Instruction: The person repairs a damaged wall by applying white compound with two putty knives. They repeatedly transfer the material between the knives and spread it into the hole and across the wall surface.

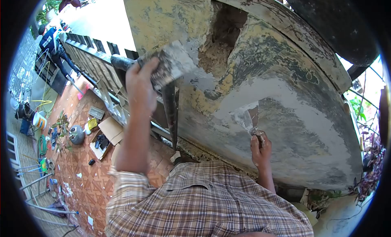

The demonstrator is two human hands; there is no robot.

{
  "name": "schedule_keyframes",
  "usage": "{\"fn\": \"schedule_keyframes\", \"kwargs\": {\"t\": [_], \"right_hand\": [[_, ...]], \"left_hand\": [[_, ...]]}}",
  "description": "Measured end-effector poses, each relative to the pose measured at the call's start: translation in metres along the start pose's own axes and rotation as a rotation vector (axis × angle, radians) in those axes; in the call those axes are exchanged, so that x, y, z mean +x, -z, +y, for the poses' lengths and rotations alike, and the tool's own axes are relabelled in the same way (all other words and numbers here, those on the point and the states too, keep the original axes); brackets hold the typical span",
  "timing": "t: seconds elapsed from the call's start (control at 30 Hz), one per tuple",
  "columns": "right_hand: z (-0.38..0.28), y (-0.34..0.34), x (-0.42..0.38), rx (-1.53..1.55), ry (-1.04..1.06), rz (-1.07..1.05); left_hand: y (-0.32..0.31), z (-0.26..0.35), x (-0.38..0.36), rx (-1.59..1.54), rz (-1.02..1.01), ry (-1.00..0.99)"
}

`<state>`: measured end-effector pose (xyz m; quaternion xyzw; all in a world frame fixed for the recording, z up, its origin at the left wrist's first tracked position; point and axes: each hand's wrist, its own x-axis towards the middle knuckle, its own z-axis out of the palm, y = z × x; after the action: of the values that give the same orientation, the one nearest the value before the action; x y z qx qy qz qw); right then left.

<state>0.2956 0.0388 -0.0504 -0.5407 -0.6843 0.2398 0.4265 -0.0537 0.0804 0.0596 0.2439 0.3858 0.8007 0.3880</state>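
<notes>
My left hand is raised at the left, closed around the near edge of a rectangular plate smeared with grey-white plaster. My right hand is closed on the handle of a putty knife. The knife's blade lies against the curved wall, within a patch of fresh light-grey filler. Old yellow and dark flaking paint shows around that patch. Higher up is a broken hollow with rough brown material exposed. The putty knife's handle is mostly hidden in my fingers.
Behind my left hand runs a metal railing with a dark post. Below, the tiled floor holds a cardboard box, a round grey pot and a white bucket. Another person stands by the railing, far left.
</notes>
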Motion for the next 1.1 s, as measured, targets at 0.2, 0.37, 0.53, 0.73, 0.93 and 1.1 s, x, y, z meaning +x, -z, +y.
{"fn": "schedule_keyframes", "kwargs": {"t": [0.2, 0.37, 0.53, 0.73, 0.93, 1.1], "right_hand": [[0.010, 0.023, 0.005, 0.099, 0.030, -0.214], [0.029, 0.033, 0.008, 0.187, 0.123, -0.291], [0.045, 0.056, 0.008, 0.226, 0.153, -0.337], [0.071, 0.074, 0.004, 0.297, 0.126, -0.305], [0.088, 0.079, 0.003, 0.347, 0.107, -0.291], [0.093, 0.081, 0.005, 0.349, 0.122, -0.292]], "left_hand": [[-0.018, 0.022, 0.050, 0.251, -0.148, 0.404], [-0.038, 0.014, 0.069, 0.403, -0.095, 0.465], [-0.061, 0.009, 0.081, 0.529, -0.015, 0.417], [-0.079, 0.016, 0.095, 0.593, 0.064, 0.486], [-0.090, 0.011, 0.095, 0.721, 0.084, 0.452], [-0.105, 0.012, 0.096, 0.721, 0.069, 0.473]]}}
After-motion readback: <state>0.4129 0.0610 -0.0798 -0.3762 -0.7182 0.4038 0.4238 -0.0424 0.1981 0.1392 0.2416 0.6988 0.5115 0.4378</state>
